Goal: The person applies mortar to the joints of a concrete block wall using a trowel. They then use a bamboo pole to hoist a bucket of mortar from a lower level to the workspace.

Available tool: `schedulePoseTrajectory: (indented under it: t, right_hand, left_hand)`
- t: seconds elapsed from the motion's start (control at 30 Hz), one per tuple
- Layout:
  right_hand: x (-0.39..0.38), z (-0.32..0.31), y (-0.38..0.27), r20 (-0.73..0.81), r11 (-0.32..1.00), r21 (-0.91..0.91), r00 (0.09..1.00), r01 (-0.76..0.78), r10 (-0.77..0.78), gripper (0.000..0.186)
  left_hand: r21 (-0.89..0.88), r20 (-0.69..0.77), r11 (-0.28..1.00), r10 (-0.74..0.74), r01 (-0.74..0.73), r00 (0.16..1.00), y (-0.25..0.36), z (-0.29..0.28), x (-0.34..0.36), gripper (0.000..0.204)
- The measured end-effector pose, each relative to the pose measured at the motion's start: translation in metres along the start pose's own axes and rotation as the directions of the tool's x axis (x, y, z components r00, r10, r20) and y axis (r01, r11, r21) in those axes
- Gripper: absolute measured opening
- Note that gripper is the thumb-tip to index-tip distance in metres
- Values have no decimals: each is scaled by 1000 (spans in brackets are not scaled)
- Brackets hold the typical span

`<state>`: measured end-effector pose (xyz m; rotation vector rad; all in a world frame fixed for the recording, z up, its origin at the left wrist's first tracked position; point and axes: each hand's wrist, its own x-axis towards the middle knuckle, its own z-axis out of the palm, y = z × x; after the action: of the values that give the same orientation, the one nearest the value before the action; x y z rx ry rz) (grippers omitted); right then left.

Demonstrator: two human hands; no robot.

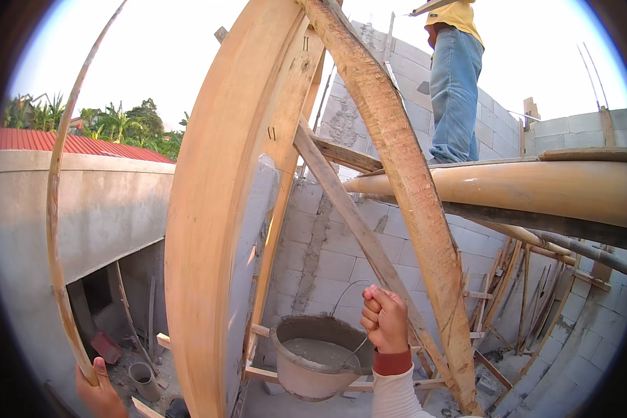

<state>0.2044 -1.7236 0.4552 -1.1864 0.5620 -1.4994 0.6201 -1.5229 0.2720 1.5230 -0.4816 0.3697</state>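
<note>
My right hand (384, 319) is raised in a closed fist on the thin wire handle of a bucket (306, 382). The grey bucket hangs below and left of the fist, with wet grey mortar (320, 350) inside. At the lower left, my left hand (101, 393) grips the lower part of a long, thin wooden pole (54, 209), its thumb along the side. That pole rises, slightly bowed, past the top of the view. Between my hands stands a wide, pale timber board (209, 209), close to me.
A rough slanting timber (390, 132) and a diagonal brace (355, 223) cross near my right arm. On a platform with a thick bamboo pole (501, 189) stands a person in jeans (455, 90). Block walls (327, 258) rise behind. A grey pipe (143, 380) stands below left.
</note>
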Motion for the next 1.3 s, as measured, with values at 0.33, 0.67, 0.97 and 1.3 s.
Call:
schedulePoseTrajectory:
  t: [0.33,0.67,0.97,1.3]
  right_hand:
    - [124,58,-55,238,998,-20,970,61,-55,22]
    - [211,81,-168,355,996,-28,932,82,-66,18]
    - [247,128,-217,286,901,-262,920,346,-269,17]
    - [261,145,-280,119,862,-175,880,475,-460,18]
  left_hand:
    - [55,19,992,-118,117,993,-43,-13,19,52]
    - [20,-8,978,-207,207,978,-45,-12,58,55]
    - [260,-109,964,-32,60,993,8,-50,79,50]
    - [213,-159,975,100,-65,982,-12,-58,94,53]
